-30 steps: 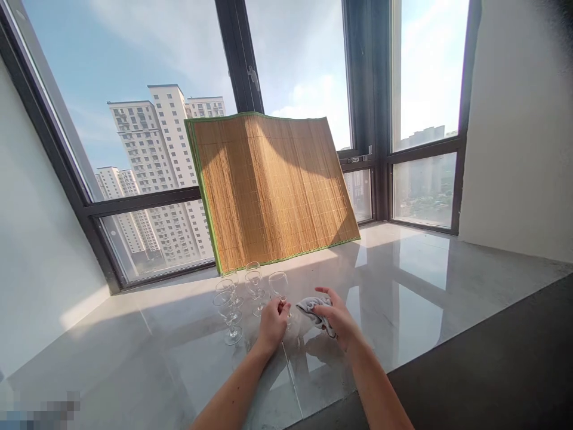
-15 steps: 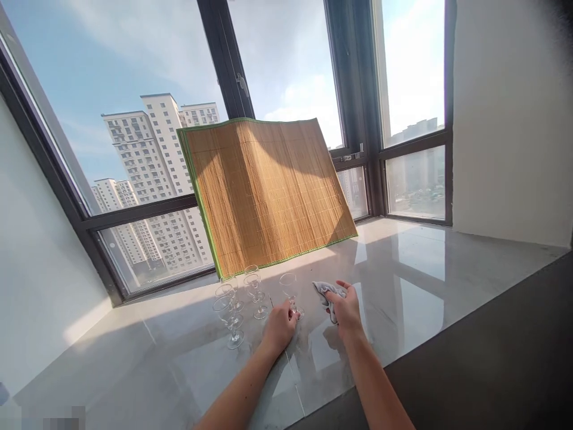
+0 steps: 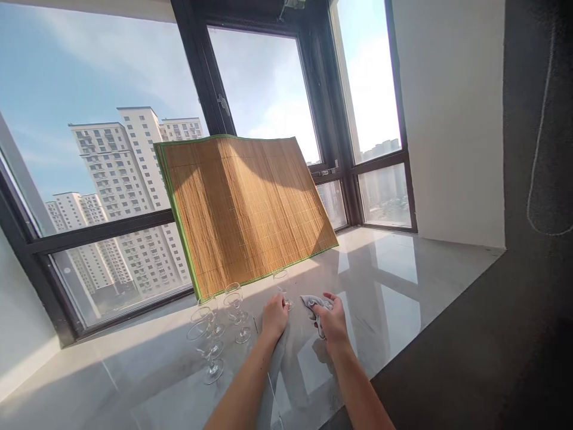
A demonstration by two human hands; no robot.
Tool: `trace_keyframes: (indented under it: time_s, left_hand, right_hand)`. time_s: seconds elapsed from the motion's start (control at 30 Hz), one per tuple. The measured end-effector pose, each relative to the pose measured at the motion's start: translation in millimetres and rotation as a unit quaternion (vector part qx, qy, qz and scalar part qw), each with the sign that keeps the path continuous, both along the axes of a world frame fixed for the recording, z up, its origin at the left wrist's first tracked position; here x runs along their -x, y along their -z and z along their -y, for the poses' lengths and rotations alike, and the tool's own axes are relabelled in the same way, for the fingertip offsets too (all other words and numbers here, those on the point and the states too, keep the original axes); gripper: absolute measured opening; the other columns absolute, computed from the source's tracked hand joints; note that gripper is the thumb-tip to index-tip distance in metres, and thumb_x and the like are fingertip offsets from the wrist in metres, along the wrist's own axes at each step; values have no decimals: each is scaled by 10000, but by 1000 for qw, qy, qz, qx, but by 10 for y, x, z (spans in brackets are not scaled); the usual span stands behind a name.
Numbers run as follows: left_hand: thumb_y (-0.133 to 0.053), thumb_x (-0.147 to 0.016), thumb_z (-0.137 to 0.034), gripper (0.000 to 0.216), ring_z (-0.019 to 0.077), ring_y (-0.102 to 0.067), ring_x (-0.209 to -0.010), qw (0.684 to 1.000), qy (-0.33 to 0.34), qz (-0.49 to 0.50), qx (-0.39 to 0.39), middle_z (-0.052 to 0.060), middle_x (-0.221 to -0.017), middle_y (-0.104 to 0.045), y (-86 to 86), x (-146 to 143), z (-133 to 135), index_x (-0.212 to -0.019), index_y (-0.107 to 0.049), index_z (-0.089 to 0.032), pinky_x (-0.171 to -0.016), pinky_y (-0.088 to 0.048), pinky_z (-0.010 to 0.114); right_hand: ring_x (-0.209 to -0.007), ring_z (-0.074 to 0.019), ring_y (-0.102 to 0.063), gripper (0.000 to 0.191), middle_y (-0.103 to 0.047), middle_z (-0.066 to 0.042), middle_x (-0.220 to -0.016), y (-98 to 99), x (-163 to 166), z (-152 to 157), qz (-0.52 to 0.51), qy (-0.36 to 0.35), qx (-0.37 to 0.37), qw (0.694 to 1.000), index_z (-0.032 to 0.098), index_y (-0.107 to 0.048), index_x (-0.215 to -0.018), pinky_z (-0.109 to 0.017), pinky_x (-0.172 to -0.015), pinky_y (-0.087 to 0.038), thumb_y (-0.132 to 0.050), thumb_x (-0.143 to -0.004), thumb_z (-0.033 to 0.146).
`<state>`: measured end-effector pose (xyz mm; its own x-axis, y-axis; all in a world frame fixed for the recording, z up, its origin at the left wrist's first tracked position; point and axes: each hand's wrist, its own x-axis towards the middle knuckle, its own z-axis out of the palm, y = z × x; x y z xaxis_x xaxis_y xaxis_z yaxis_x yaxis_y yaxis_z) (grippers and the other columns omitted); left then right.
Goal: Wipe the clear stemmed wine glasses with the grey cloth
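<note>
My left hand [image 3: 274, 315] is closed at the stem of a clear stemmed glass [image 3: 281, 279], which stands upright on the glossy grey sill [image 3: 380, 310]. Its fingertips are partly hidden behind the hand. In my right hand [image 3: 333, 322] is a crumpled grey-white cloth [image 3: 310, 303], gripped between thumb and fingers, a little to the right of that glass. Left of my left hand, several more clear stemmed glasses [image 3: 213, 370] stand upright in a close group.
Behind the glasses a bamboo mat [image 3: 255, 209] with green edging leans against the dark window frame [image 3: 107, 224]. The sill's front edge [image 3: 403, 349] runs diagonally on the right. A white wall [image 3: 452, 125] closes off the right side.
The camera view has turned right, so the scene sits further left. My left hand and its glass have moved away from me, closer to the mat. The cloth stays in my right hand.
</note>
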<state>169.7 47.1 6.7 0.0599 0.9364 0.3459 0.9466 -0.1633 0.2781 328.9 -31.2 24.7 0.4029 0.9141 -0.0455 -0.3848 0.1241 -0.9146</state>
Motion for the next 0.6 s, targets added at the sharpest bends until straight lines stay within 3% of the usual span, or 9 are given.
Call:
trace_keyframes:
  time_s: [0.2,0.3,0.4,0.5,0.6]
  left_hand:
    - [-473,-862,-115,220,194,-581,-1047,1000,24,-4,-17,56,-1059,-679,-39,-42,142,-971,-640,-209,-918,-371,295]
    - [-459,-828,-87,305,204,-572,-1069,998,38,8,-59,57,-1075,-674,-70,-57,416,-1030,-644,-222,-990,-356,326]
    - [-438,-822,-103,258,216,-577,-1016,987,43,67,-137,65,-1012,-651,-65,-3,762,-960,-623,-219,-948,-399,339]
    - [-432,-847,-160,194,240,-540,-1064,958,-78,165,-222,76,-1045,-595,-14,138,984,-990,-548,-221,-976,-390,387]
    - [-437,-866,-236,234,270,-489,-1139,906,-262,259,-207,109,-1131,-536,69,333,954,-1099,-455,-220,-954,-405,414]
  right_hand:
    - [-561,-147,-550,574,-584,6,-806,41,-16,9,7,-3,-2,1000,218,-492,-1116,-253,-459,-423,-711,-598,330]
    - [-562,-139,-545,575,-588,-4,-833,53,-23,30,18,-5,-2,1000,211,-486,-1120,-242,-453,-417,-703,-599,322]
    - [-589,-142,-558,574,-591,-18,-865,47,-35,53,24,-11,-4,1000,209,-492,-1115,-237,-463,-424,-710,-597,326]
    - [-567,-139,-545,569,-586,-8,-835,24,-34,79,25,-18,-3,1000,212,-489,-1106,-244,-458,-424,-711,-598,335]
    - [-533,-130,-523,561,-575,6,-803,-2,-18,102,29,-21,-2,999,211,-475,-1109,-249,-450,-422,-694,-607,333]
